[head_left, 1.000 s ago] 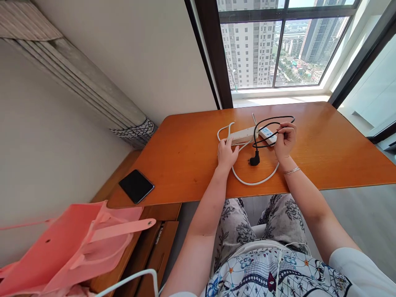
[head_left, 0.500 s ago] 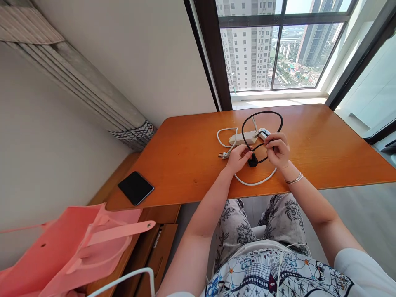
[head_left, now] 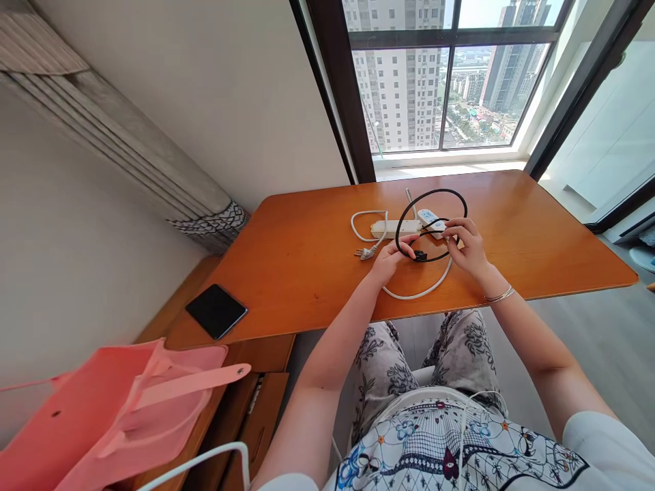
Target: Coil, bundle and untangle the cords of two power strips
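Observation:
A black power cord [head_left: 439, 191] is looped in a wide ring just above the table, its dark plug end hanging beside my left fingers. My left hand [head_left: 391, 260] is closed on the cord near that plug. On the other side, my right hand [head_left: 468, 249] pinches the same loop between thumb and fingers. Behind the cord lie a cream power strip [head_left: 389, 229] and a white socket block [head_left: 430, 219] with blue markings. A white cable with a plug [head_left: 365, 254] curls left of my hands, and a white cable [head_left: 417, 296] curves in front.
The wooden table [head_left: 297, 259] stretches below a window. A black phone or tablet [head_left: 216, 311] lies near its left front edge. A pink bag [head_left: 127, 402] stands open at lower left, with a white bent tube [head_left: 205, 455] in front of it.
The black plug has turned and now lies flatter beside my left hand. My right fingers have opened out somewhat, and the socket block shows more. The whole view has shifted slightly.

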Available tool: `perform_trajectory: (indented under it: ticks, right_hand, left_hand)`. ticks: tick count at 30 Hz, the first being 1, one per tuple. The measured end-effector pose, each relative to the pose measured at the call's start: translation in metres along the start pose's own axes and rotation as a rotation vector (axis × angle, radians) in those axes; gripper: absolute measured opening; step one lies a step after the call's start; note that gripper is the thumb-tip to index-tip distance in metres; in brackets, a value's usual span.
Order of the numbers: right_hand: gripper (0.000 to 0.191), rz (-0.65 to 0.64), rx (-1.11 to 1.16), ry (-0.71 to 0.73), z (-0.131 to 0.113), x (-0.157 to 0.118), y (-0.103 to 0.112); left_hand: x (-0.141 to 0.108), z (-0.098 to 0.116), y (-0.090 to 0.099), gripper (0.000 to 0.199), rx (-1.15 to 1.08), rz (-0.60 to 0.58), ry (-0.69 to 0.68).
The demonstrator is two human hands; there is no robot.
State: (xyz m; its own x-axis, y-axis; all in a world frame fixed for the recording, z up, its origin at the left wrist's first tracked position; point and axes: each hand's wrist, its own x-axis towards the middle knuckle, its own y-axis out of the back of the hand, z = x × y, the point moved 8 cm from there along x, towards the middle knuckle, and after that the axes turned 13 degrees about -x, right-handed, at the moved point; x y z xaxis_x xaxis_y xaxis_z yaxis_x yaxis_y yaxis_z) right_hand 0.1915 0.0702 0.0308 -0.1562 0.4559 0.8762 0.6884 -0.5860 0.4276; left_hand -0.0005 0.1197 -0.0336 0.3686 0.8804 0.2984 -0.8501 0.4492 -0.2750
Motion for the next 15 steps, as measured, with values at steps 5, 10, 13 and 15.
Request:
perform_trajectory:
  ticks: [5,10,13,15]
  right_hand:
    - [0.028,-0.183,-0.046,-0.009,0.001,-0.01,-0.013]
    - [0.033,-0.258,-0.079,-0.057,0.004,-0.019,-0.023]
    - [0.033,-0.274,-0.113,-0.097,0.01,-0.023,-0.025]
    - [0.031,-0.301,-0.141,-0.109,0.011,-0.025,-0.025]
  left_hand:
    - [-0.001,0.022,-0.013,0.022,0.034,0.052,-0.036]
    - [-0.016,0.022,-0.046,0.024,-0.143,-0.184,0.15]
    - [-0.034,0.016,-0.06,0.043,-0.136,-0.299,0.246]
    - [-0.035,0.022,-0.056,0.047,-0.19,-0.169,0.185]
